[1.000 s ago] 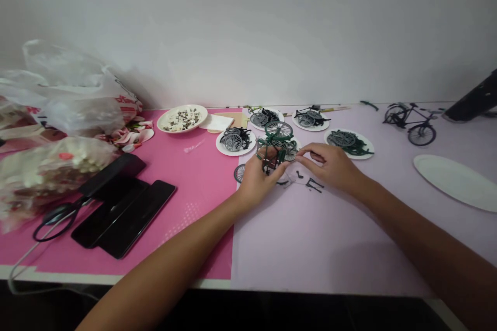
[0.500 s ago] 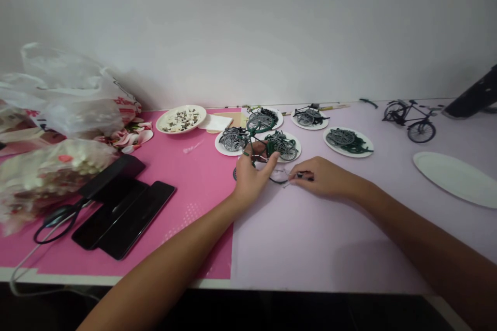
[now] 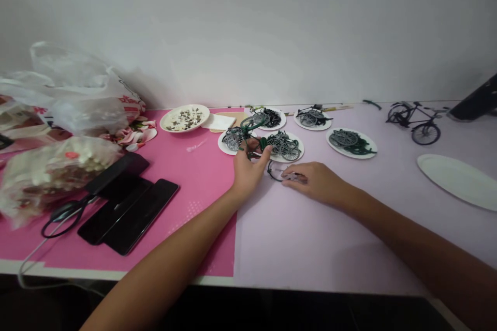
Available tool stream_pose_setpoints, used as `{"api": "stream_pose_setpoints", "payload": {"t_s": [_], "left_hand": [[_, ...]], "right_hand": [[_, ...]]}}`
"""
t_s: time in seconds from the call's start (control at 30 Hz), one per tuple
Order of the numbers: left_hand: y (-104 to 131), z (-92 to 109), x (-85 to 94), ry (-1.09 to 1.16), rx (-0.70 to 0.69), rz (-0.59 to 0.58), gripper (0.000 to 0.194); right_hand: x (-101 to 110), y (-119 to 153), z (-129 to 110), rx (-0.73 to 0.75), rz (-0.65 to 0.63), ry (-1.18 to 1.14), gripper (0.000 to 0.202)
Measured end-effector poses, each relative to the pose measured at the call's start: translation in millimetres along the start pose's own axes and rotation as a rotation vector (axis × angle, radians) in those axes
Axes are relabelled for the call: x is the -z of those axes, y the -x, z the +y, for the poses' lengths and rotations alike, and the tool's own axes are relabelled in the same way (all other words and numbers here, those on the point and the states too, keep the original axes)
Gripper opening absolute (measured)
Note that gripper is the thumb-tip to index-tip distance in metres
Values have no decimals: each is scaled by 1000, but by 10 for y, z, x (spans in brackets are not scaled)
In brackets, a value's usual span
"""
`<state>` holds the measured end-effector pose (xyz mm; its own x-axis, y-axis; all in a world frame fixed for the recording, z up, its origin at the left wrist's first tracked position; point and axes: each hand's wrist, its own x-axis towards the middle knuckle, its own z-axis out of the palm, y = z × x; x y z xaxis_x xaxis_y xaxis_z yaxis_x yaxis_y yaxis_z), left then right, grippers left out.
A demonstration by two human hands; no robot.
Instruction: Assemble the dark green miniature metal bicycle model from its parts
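Observation:
My left hand is closed around a green model bicycle, held tilted above the plates, with one wheel up. My fingers hide much of its frame. To the right, low over the lilac half of the table, my right hand has its fingers pinched on a small grey part; its exact kind is unclear. Touching or just beside those fingertips is a thin dark curved piece. Just behind the hands, a white plate holds grey wheels and green parts.
More plates of bicycle parts line the back, including one plate at right. A finished dark model bicycle stands farther right, near an oval plate. At left lie a black phone, plastic bags and a bowl of small pieces.
The green bicycle has been tipped over in my left hand, its raised wheel now slanting flatter. My right hand has shifted slightly left over the small parts.

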<state>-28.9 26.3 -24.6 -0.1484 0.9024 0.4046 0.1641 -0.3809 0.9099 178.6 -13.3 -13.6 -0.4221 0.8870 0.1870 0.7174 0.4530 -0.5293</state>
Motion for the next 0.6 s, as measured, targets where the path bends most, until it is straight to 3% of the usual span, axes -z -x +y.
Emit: {"api": "stream_pose_setpoints", "payload": {"t_s": [0.13, 0.23, 0.4, 0.6], "left_hand": [[6, 16, 6, -11, -9, -3, 38], [9, 26, 8, -10, -5, -2, 38], [-3, 8, 7, 13, 20, 2, 35], [20, 23, 2, 47, 29, -23, 31]], "right_hand": [[-36, -25, 38, 39, -40, -66, 20], [28, -36, 54, 65, 2, -66, 19], [283, -68, 193, 136, 168, 26, 23], [672, -62, 497, 72, 149, 177, 30]]}}
